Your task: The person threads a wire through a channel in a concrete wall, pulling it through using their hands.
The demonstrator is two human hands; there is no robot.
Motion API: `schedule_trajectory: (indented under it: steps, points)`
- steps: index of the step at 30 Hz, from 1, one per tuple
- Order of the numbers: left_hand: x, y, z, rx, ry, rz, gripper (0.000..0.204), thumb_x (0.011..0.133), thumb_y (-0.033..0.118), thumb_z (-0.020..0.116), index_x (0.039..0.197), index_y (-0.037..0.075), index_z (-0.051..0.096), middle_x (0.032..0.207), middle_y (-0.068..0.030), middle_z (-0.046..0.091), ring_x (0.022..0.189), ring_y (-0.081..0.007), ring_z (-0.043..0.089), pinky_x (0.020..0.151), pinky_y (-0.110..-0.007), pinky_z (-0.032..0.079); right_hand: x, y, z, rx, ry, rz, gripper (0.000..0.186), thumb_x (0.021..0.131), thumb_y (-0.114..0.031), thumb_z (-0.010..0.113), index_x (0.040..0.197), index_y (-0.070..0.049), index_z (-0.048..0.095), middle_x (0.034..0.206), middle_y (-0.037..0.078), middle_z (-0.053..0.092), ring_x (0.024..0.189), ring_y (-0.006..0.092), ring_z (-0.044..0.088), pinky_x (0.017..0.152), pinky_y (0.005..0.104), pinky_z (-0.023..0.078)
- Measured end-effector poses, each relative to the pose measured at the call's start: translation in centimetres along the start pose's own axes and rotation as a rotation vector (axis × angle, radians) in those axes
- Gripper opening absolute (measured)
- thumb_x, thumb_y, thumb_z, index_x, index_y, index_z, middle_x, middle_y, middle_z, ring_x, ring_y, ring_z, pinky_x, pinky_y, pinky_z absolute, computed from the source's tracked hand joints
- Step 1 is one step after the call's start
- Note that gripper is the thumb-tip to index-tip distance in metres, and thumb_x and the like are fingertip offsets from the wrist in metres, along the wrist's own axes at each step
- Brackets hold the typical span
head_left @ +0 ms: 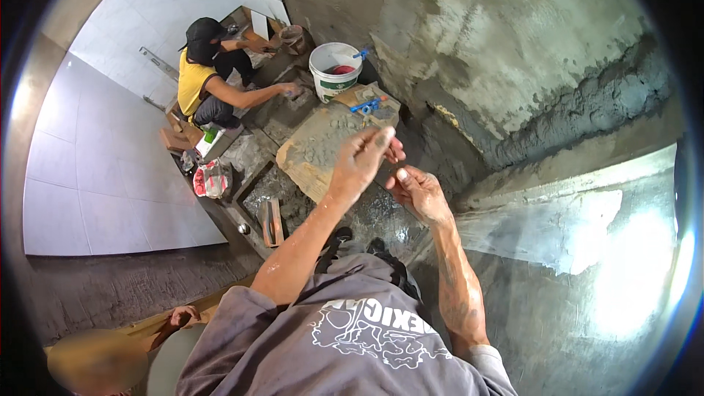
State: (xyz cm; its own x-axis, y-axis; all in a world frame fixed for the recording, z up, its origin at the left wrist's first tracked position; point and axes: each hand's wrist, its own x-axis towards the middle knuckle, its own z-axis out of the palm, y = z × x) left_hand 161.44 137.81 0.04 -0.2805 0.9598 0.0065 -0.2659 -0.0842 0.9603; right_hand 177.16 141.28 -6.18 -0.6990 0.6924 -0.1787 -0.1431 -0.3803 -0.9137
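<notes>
My left hand (361, 163) is raised before my chest with the fingers bent together; anything pinched in them is too small to make out. Just to its right and a little nearer is my right hand (422, 194), its thumb pressed against curled fingers. What that grip holds, if anything, cannot be told. A small gap separates the two hands. Beneath and beyond them lies a tan board (297, 152) spread with grey mortar (326, 139). Blue clamp-like tools (367, 105) with an orange part rest at its far end.
A white bucket (323, 77) stands beyond the board. At the far left a co-worker in a yellow top (192, 82) crouches, reaching toward the floor. Bricks (176, 138), a red-and-white bag (213, 178) and a float-like tool (273, 221) lie leftward. Another person's hand (184, 315) shows lower left.
</notes>
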Motion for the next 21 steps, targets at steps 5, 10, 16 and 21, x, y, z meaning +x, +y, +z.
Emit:
schedule_trajectory:
  steps: [5, 10, 16, 21]
  points:
    - [0.7, 0.9, 0.7, 0.063, 0.029, 0.057, 0.031, 0.097, 0.025, 0.052, 0.086, -0.003, 0.06, 0.073, -0.0064, 0.062, 0.063, -0.0112, 0.062, 0.055, -0.023, 0.05, 0.4, -0.7, 0.9, 0.002, -0.012, -0.132, 0.027, 0.098, -0.025, 0.05, 0.1, -0.003, 0.065, 0.06, -0.007, 0.039, 0.054, 0.0054, 0.034, 0.049, 0.023, 0.028]
    - [-0.2, 0.7, 1.8, 0.087, 0.108, 0.16, 0.03, 0.097, 0.025, 0.052, 0.085, -0.002, 0.059, 0.072, -0.006, 0.062, 0.064, -0.0109, 0.062, 0.056, -0.024, 0.051, -0.1, -0.4, 1.9, -0.134, 0.128, -0.377, 0.02, 0.098, -0.015, 0.052, 0.11, -0.004, 0.063, 0.072, -0.007, 0.049, 0.056, 0.0041, 0.034, 0.051, 0.0213, 0.031]
    - [-0.2, 0.2, 3.0, 0.046, 0.193, 0.204, 0.031, 0.098, 0.025, 0.051, 0.087, -0.003, 0.058, 0.071, -0.0071, 0.062, 0.064, -0.0124, 0.063, 0.057, -0.024, 0.05, 0.4, -0.4, 1.7, -0.208, 0.225, -0.391, 0.017, 0.098, -0.014, 0.05, 0.103, -0.003, 0.063, 0.067, -0.007, 0.045, 0.054, 0.0043, 0.033, 0.049, 0.0219, 0.03]
    - [-0.1, 0.6, 4.3, 0.237, 0.15, 0.349, 0.033, 0.098, 0.025, 0.05, 0.086, -0.004, 0.058, 0.07, -0.0096, 0.063, 0.065, -0.0147, 0.064, 0.058, -0.025, 0.049, 0.8, -0.8, 0.3, -0.15, 0.193, -0.387, 0.018, 0.098, -0.017, 0.05, 0.101, -0.005, 0.063, 0.062, -0.008, 0.037, 0.053, 0.0037, 0.031, 0.048, 0.0213, 0.028]
